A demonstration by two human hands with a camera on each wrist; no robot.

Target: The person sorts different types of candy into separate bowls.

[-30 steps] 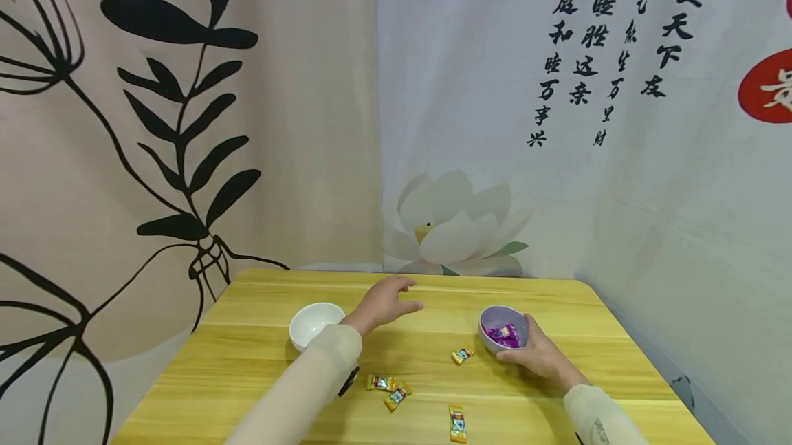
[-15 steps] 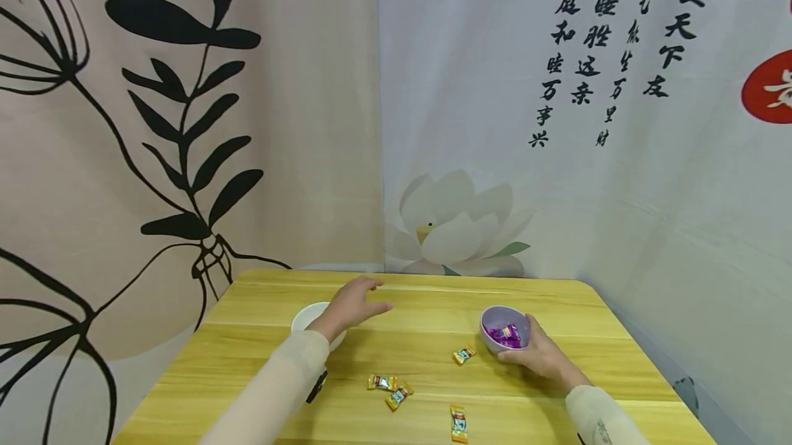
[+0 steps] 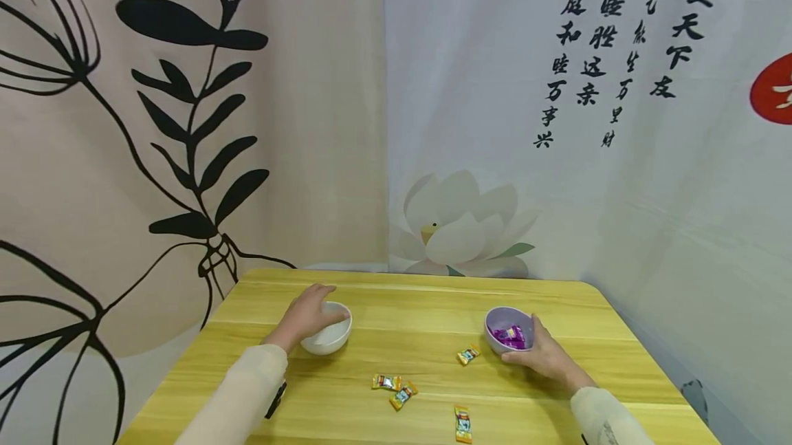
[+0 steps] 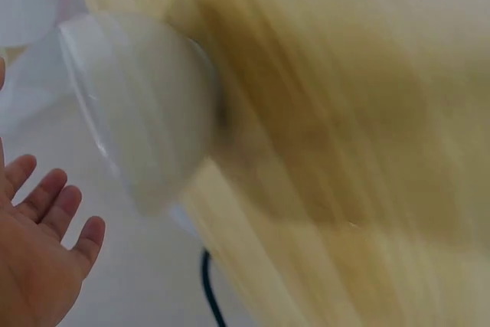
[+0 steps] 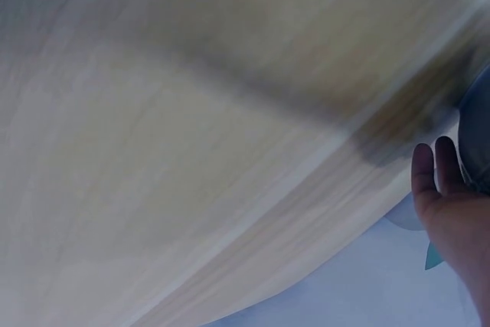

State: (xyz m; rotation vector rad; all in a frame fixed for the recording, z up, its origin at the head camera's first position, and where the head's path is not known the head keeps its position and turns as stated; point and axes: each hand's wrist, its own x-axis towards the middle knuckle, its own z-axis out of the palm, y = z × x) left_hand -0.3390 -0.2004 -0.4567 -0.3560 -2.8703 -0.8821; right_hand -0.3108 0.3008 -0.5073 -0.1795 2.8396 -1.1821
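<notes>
A white bowl (image 3: 328, 340) stands at the left of the table, also large and blurred in the left wrist view. My left hand (image 3: 303, 320) reaches behind its left rim, thumb over the opening and fingers loosely extended. In the left wrist view, a gap separates the visible fingers (image 4: 63, 208) from the bowl. At the right, a purple bowl (image 3: 493, 340) contains purple-wrapped candies (image 3: 510, 336). My right hand (image 3: 547, 357) holds that bowl by its right side, thumb in front and fingers behind. Only the bowl's dark edge (image 5: 476, 132) shows in the right wrist view.
Several yellow-wrapped candies lie between the bowls: one (image 3: 468, 354) near the purple bowl, a touching pair (image 3: 403, 395) in the middle, one (image 3: 463, 424) at the front. The wooden table (image 3: 396, 294) ends at a printed backdrop (image 3: 322, 122).
My left hand has moved left, from the table's middle across to the white bowl's far left side. My right hand stays at the purple bowl. The head view has shifted slightly.
</notes>
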